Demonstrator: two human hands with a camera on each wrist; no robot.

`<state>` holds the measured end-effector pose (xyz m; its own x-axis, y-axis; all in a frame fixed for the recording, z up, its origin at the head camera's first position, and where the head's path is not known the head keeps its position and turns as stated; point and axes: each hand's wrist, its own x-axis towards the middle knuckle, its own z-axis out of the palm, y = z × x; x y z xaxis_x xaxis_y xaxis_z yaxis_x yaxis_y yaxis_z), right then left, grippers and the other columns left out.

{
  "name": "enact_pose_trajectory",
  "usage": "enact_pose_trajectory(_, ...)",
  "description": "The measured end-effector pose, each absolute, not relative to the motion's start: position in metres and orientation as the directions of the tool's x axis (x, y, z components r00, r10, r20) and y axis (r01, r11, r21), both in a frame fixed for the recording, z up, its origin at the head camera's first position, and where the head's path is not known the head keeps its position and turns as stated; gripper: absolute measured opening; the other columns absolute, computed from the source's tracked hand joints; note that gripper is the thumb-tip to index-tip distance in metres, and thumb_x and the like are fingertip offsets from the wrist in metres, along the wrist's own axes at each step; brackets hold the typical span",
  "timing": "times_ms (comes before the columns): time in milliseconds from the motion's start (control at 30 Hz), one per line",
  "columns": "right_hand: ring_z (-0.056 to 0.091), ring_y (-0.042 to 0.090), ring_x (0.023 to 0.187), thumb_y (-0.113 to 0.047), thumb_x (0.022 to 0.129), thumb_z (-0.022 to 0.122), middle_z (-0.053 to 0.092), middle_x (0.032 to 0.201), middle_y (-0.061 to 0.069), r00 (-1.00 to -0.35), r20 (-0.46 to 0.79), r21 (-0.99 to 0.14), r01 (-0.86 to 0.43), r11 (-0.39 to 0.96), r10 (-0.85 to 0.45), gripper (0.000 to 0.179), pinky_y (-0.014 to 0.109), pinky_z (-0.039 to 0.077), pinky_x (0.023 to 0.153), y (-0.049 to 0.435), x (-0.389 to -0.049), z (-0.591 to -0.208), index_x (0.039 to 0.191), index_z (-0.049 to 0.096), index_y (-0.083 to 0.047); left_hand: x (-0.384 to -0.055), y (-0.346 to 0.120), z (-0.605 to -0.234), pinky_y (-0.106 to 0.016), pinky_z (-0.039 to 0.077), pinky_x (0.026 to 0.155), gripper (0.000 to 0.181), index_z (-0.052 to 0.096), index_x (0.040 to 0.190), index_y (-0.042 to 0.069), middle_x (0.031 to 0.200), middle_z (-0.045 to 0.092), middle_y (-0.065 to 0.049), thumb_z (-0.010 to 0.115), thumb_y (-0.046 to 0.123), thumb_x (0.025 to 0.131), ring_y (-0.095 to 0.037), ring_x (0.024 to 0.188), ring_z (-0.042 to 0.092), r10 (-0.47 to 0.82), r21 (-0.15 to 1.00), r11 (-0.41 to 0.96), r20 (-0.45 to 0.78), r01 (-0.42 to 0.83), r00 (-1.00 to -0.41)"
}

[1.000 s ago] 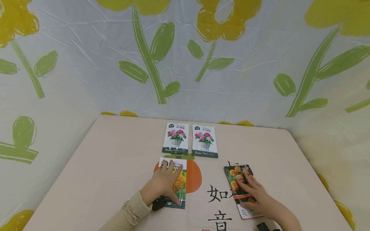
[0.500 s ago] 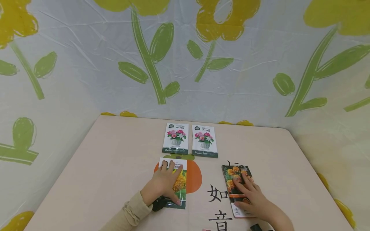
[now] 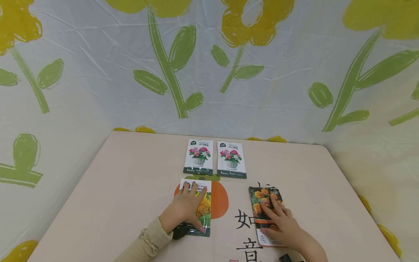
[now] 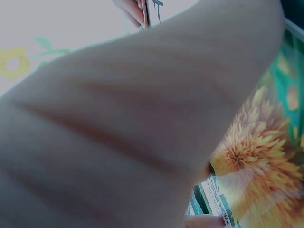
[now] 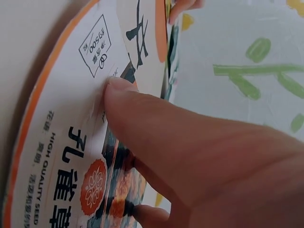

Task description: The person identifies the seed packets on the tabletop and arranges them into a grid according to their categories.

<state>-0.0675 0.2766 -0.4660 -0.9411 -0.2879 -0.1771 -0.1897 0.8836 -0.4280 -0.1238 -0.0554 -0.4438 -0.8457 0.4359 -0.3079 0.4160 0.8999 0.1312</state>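
My left hand (image 3: 184, 208) rests with fingers spread on a seed packet (image 3: 204, 208) with yellow flowers, lying flat over the printed orange fruit. To the right, my right hand (image 3: 284, 225) presses on a dark seed packet (image 3: 262, 218) with orange marigolds, which lies slightly tilted across the black printed characters. Its fingers reach over the flower picture. In the right wrist view the thumb (image 5: 156, 111) lies on the white lower part of that packet. The left wrist view is mostly blocked by a blurred part of the hand, with the yellow flower picture showing at right.
Two white seed packets with pink flowers, a left one (image 3: 198, 156) and a right one (image 3: 231, 160), lie side by side farther back. A pale pink cloth (image 3: 137, 174) covers the table. A flower-printed curtain (image 3: 121, 72) stands behind and along both sides.
My right hand has slid the marigold packet left toward the left hand's packet, and it lies straighter. The left hand and its packet have stayed in place.
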Motion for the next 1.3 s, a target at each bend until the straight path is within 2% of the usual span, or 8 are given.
enact_pose_trajectory(333,0.029,0.066,0.128,-0.047,0.088,0.071,0.019,0.156,0.033,-0.938,-0.176,-0.41,-0.207,0.888,-0.3,0.078,0.075,0.04,0.086,0.267,-0.066,-0.463,0.149,0.044,-0.006,-0.124,-0.056,-0.446,-0.055,0.043,0.104,0.124,0.035,0.154,0.019,0.153,0.032,-0.021,0.085,0.07,0.053,-0.046,0.136,0.031,0.434,0.129,0.901,-0.309,0.415,-0.846)
enact_pose_trajectory(533,0.027,0.064,0.13,-0.048,0.087,0.07,0.018,0.157,0.033,-0.941,-0.185,-0.414,-0.186,0.891,-0.283,0.079,0.075,0.038,0.089,0.262,-0.065,-0.463,0.15,0.043,-0.008,-0.125,-0.056,-0.446,-0.055,0.043,0.104,0.124,0.035,0.154,0.019,0.153,0.032,-0.022,0.085,0.069,0.053,-0.047,0.137,0.031,0.433,0.13,0.901,-0.311,0.413,-0.846)
enact_pose_trajectory(767,0.026,0.065,0.131,-0.046,0.087,0.071,0.019,0.156,0.034,-0.937,-0.158,-0.425,-0.219,0.878,-0.31,0.078,0.077,0.037,0.088,0.263,-0.066,-0.461,0.149,0.044,-0.006,-0.126,-0.056,-0.448,-0.056,0.042,0.105,0.125,0.034,0.155,0.019,0.154,0.031,-0.022,0.085,0.07,0.053,-0.047,0.137,0.03,0.437,0.139,0.899,-0.315,0.415,-0.842)
enact_pose_trajectory(933,0.028,0.057,0.132,-0.045,0.082,0.077,0.02,0.156,0.031,-0.93,-0.173,-0.438,-0.221,0.871,-0.323,0.081,0.076,0.038,0.09,0.267,-0.07,-0.458,0.148,0.047,-0.009,-0.127,-0.057,-0.448,-0.056,0.042,0.105,0.125,0.034,0.155,0.019,0.153,0.031,-0.022,0.085,0.071,0.053,-0.047,0.137,0.03,0.443,0.135,0.896,-0.311,0.422,-0.841)
enact_pose_trajectory(1133,0.028,0.053,0.133,-0.047,0.07,0.086,0.024,0.156,0.026,-0.929,-0.171,-0.418,-0.233,0.878,-0.328,0.091,0.073,0.042,0.09,0.273,-0.08,-0.46,0.147,0.049,-0.015,-0.126,-0.057,-0.447,-0.055,0.041,0.106,0.125,0.034,0.155,0.019,0.153,0.031,-0.022,0.085,0.071,0.053,-0.047,0.136,0.031,0.443,0.134,0.896,-0.315,0.423,-0.839)
enact_pose_trajectory(1300,0.02,0.051,0.138,-0.051,0.062,0.09,0.02,0.158,0.019,-0.935,-0.177,-0.469,-0.193,0.862,-0.306,0.1,0.077,0.036,0.093,0.278,-0.088,-0.465,0.147,0.048,-0.022,-0.126,-0.057,-0.446,-0.056,0.041,0.106,0.125,0.034,0.155,0.019,0.154,0.031,-0.022,0.086,0.07,0.053,-0.047,0.137,0.03,0.438,0.141,0.899,-0.319,0.415,-0.84)
